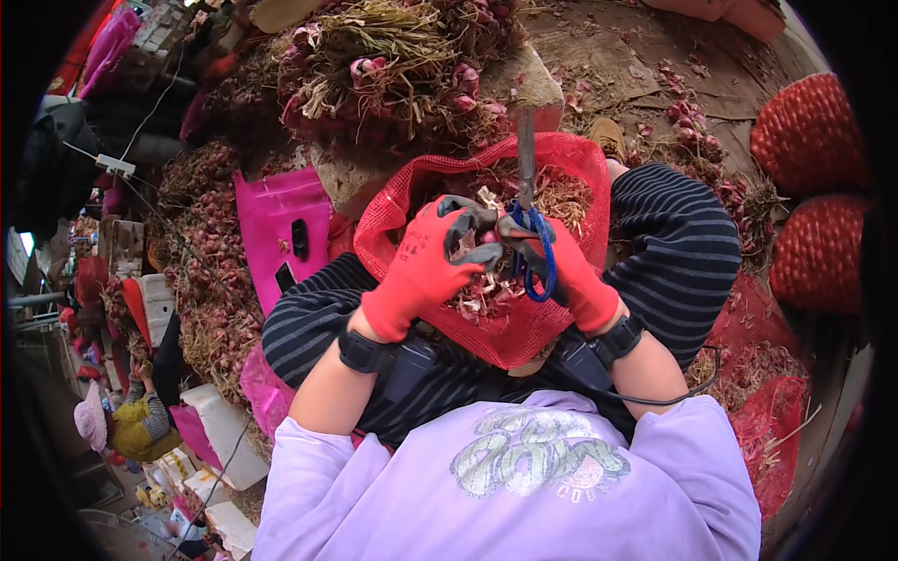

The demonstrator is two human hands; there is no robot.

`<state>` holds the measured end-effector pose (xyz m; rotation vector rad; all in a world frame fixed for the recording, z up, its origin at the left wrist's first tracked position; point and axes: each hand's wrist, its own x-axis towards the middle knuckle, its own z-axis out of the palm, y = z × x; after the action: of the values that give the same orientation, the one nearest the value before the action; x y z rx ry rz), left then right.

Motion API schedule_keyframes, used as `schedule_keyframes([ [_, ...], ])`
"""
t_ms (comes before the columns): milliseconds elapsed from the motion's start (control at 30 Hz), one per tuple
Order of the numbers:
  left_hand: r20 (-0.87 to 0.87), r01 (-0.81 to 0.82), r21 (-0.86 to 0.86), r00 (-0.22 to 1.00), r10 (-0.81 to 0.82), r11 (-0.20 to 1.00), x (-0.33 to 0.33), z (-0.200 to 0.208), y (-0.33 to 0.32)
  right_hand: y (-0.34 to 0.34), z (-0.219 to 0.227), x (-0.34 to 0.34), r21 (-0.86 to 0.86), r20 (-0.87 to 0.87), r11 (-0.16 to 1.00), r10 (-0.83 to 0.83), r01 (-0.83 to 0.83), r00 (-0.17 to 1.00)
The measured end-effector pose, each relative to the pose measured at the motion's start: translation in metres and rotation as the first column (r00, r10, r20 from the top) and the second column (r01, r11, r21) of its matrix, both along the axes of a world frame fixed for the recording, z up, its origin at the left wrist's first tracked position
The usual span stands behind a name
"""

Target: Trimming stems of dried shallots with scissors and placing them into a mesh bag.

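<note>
Both my hands wear red gloves with dark grey fingers, above an open red mesh bag (589,164) in my lap. My left hand (426,252) is closed on a small reddish shallot (488,238), mostly hidden by the fingers. Scissors (527,173) with blue handles are in my right hand (566,262), blades pointing away from me. The right fingertips meet those of the left hand near the shallot. Dry trimmings (561,196) and papery skins lie inside the bag.
Ahead, a big pile of shallots with dry stalks (383,56) rests on a pale block (533,89). More shallots (215,280) lie at left beside a pink sheet (267,220) with a black phone-like object (299,238). Full red sacks (814,136) stand right. Another person (140,425) is far left.
</note>
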<state>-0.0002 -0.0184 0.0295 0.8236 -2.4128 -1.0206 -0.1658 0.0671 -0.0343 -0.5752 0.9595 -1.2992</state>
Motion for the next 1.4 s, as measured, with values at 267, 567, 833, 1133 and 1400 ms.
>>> schedule_keyframes([
  [267,0.173,-0.011,-0.385,0.981,0.084,0.923,-0.008,-0.006,0.023,0.001,-0.007,0.002,0.076,0.084,0.994,-0.087,0.08,0.993],
  [567,0.027,-0.183,0.13,0.983,0.181,0.974,0.005,-0.021,0.026,-0.005,0.014,-0.016,-0.173,-0.051,0.948,-0.278,0.266,0.959],
  [833,-0.003,-0.195,0.665,0.965,0.263,0.721,0.002,-0.045,0.009,-0.009,0.007,0.008,-0.064,-0.122,0.976,-0.215,0.209,0.969],
  [1133,0.024,-0.212,0.555,0.971,0.239,0.805,-0.003,-0.032,0.011,-0.002,0.021,0.003,-0.195,-0.107,0.936,-0.318,0.293,0.942],
  [1400,0.404,0.327,-0.424,0.903,-0.147,0.845,-0.009,-0.013,0.014,-0.001,0.005,0.002,-0.08,0.037,0.982,-0.172,0.174,0.984],
])
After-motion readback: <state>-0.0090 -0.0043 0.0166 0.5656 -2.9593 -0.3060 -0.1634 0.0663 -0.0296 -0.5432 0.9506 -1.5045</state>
